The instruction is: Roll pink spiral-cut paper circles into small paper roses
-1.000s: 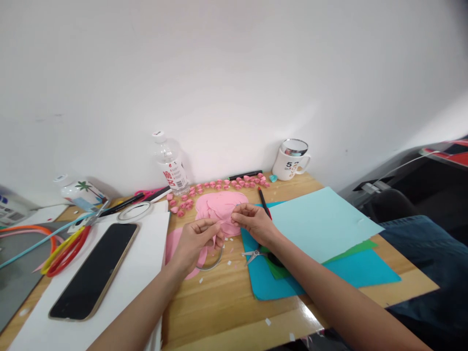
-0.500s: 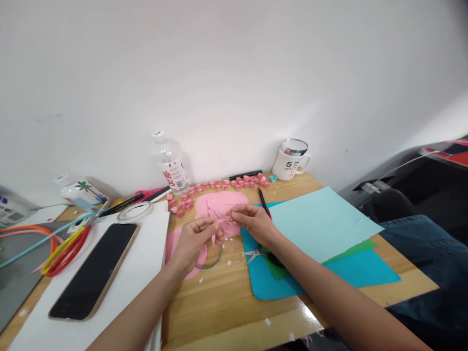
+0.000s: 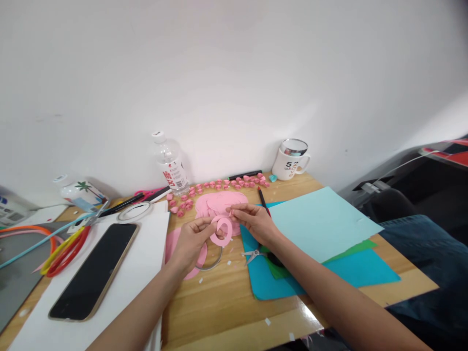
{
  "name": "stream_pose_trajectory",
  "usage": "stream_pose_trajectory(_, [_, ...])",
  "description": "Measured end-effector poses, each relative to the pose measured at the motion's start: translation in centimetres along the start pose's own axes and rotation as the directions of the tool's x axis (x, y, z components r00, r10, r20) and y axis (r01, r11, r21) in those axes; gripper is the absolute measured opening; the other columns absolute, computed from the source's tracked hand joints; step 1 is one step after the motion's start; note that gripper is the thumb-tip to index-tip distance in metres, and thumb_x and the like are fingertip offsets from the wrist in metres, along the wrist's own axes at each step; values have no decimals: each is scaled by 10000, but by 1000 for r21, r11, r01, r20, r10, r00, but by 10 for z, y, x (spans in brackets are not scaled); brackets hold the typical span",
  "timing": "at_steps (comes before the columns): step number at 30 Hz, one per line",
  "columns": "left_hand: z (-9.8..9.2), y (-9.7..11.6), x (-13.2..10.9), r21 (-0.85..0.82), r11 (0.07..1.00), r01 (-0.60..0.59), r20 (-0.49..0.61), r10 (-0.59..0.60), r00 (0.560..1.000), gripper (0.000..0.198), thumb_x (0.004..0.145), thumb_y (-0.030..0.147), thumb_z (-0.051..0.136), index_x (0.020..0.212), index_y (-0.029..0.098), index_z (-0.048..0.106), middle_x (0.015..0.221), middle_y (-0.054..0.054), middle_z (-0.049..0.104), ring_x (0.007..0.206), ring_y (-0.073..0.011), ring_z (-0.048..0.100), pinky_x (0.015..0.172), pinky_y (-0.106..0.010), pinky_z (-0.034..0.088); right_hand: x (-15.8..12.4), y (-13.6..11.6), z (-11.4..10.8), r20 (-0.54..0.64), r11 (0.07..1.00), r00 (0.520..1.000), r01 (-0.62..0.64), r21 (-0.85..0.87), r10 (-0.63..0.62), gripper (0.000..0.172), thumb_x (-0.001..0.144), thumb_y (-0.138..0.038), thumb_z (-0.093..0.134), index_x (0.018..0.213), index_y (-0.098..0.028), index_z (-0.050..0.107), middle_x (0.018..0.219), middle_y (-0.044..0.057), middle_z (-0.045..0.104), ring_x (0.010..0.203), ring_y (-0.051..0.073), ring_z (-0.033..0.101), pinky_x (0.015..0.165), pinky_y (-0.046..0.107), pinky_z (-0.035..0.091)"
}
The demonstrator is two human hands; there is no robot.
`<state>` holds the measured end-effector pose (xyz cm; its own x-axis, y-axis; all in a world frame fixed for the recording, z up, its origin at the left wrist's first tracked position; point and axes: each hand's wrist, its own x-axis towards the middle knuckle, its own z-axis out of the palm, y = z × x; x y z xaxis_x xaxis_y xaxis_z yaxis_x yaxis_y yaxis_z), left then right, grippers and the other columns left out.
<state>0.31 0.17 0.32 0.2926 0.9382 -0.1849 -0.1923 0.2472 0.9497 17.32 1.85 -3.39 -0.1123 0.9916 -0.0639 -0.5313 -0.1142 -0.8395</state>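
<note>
Between my two hands a curled pink paper strip (image 3: 225, 231) shows as an open ring. My left hand (image 3: 193, 240) pinches it at its left side. My right hand (image 3: 254, 222) is closed at its upper right, with fingertips on a small pink piece, partly hidden. Behind them lies a pile of pink paper pieces (image 3: 221, 201), and more pink paper (image 3: 173, 243) is under my left hand. A row of small folded pink pieces (image 3: 219, 184) runs along the back. A silvery ring (image 3: 212, 265) lies below my hands.
Small scissors (image 3: 252, 254) and a red-tipped pen (image 3: 263, 200) lie by blue paper (image 3: 270, 287) and light-blue paper (image 3: 321, 224). A mug (image 3: 287, 165) and bottle (image 3: 171, 170) stand behind. A phone (image 3: 95, 270) and red-yellow scissors (image 3: 69, 251) lie left.
The pink strip now shows as a wide curl beside my left fingertips, where it was hardly visible before. Both hands have stayed in nearly the same place.
</note>
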Motion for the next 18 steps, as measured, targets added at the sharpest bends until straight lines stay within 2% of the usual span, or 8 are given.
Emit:
stream_pose_trajectory(10, [-3,-3,0,54,998,-44,48,42,998,130,716,225,615,734,104,658,697,-69,659,648,-130,579,669,-251,444,2,2,-3,-33,1000,999,13,-14,-14,186,545,-227,762,674,-163,644,599,-22,629,524,72,554,559,203,447])
stream_pose_trajectory(14, [-2,-2,0,65,997,-47,44,44,998,132,718,228,613,713,102,652,699,-70,655,659,-137,578,689,-267,443,2,0,0,-59,1000,998,28,7,-28,169,556,-236,754,677,-164,662,672,-3,653,601,83,572,636,217,461])
stream_pose_trajectory(18, [-2,-2,0,63,997,-44,35,41,999,124,714,222,615,701,104,650,696,-67,654,684,-149,587,703,-273,441,1,-1,1,-19,1000,1000,21,19,-21,189,576,-250,742,728,-161,674,775,28,670,690,105,593,728,248,464])
